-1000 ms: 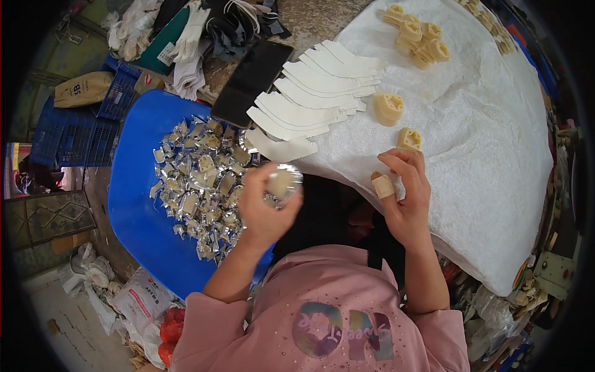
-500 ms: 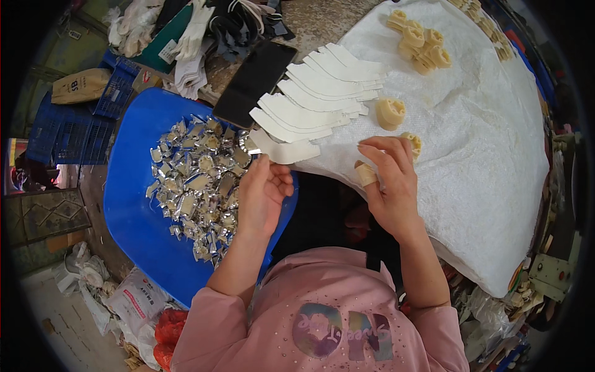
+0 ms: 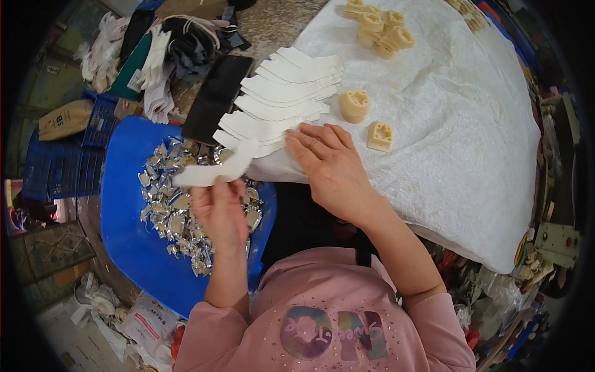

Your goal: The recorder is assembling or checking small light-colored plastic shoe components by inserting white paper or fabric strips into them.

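Between the thumb and fingers of my left hand (image 3: 221, 214) is a curved white strip (image 3: 217, 172), held over the blue tub (image 3: 127, 248). The strip looks like card or thin sheet and is a little blurred. Below it, the tub holds a heap of small shiny silver pieces (image 3: 176, 226). My right hand (image 3: 338, 177) lies with fingers stretched out, fingertips at the near right edge of a fanned row of similar white strips (image 3: 282, 93). Just beyond that hand, a cream block with a hollowed top (image 3: 380, 137) and a round cream one (image 3: 354, 106) stand on the white sack cloth (image 3: 458, 136).
More cream pieces (image 3: 384, 34) cluster at the far side of the cloth. A black phone-like slab (image 3: 217, 99) lies left of the strips. Gloves (image 3: 155, 59) and dark cloth are piled at the back left, near blue crates (image 3: 52, 167).
My left hand now carries a curved strip, moved left over the tub. My right hand has shifted left to the fanned strips, away from the cream pieces. The whole view has shifted somewhat.
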The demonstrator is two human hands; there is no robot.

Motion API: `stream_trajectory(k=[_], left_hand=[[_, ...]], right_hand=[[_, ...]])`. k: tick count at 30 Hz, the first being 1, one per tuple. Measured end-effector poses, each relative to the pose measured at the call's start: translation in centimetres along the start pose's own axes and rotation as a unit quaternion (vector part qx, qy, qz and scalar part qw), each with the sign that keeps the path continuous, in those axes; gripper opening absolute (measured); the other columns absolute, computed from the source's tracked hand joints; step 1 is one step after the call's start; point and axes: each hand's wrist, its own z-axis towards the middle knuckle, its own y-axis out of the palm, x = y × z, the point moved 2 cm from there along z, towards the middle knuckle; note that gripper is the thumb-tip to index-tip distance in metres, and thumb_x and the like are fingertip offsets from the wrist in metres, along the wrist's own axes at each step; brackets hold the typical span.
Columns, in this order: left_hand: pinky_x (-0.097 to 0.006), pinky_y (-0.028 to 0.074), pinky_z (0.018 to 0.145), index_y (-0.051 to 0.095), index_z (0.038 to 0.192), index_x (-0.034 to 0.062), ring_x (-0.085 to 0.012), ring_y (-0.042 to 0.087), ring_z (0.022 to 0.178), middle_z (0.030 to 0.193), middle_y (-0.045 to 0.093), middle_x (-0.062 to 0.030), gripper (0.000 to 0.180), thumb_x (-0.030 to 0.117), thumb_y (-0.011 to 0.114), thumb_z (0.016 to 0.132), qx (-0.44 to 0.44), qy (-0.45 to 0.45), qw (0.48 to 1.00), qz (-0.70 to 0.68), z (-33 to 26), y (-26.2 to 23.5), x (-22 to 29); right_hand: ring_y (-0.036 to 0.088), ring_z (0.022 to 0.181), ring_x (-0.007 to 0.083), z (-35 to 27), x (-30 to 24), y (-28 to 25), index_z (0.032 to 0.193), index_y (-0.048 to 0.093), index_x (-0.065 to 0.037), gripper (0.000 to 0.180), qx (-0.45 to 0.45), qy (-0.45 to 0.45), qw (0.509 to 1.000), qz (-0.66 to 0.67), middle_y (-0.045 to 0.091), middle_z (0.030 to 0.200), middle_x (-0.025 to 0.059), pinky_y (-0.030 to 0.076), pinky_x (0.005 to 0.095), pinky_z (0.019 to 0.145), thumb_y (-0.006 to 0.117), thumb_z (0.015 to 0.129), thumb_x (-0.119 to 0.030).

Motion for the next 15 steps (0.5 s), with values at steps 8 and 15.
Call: stream_trajectory(k=[8,15], left_hand=[[-0.023,0.038,0.046,0.044,0.126,-0.0033,-0.014,0.048,0.052,0.069,0.056,-0.0127,0.033,0.013,0.04,0.097,-0.103,-0.117,0.987,-0.035,0.2,1.6,0.9],[-0.025,0.046,0.061,0.04,0.131,-0.0027,-0.0158,0.055,0.066,0.083,0.06,-0.0172,0.038,0.006,0.041,0.095,-0.212,-0.225,0.949,-0.062,-1.5,5.3,-0.7]], right_hand=[[0.05,0.111,0.0342,-1.8,1.6,-2.3,0.116,0.054,-0.002,0.05,0.145,0.032,0.959,0.242,0.056,0.118,0.0139,0.043,0.0393,0.092,0.054,0.067,0.011],[0.051,0.105,0.0328,-5.4,7.8,-5.6,0.104,0.059,0.002,0.043,0.058,0.174,0.981,0.06,0.056,0.116,0.0156,0.045,0.0397,0.088,0.051,0.063,0.013]])
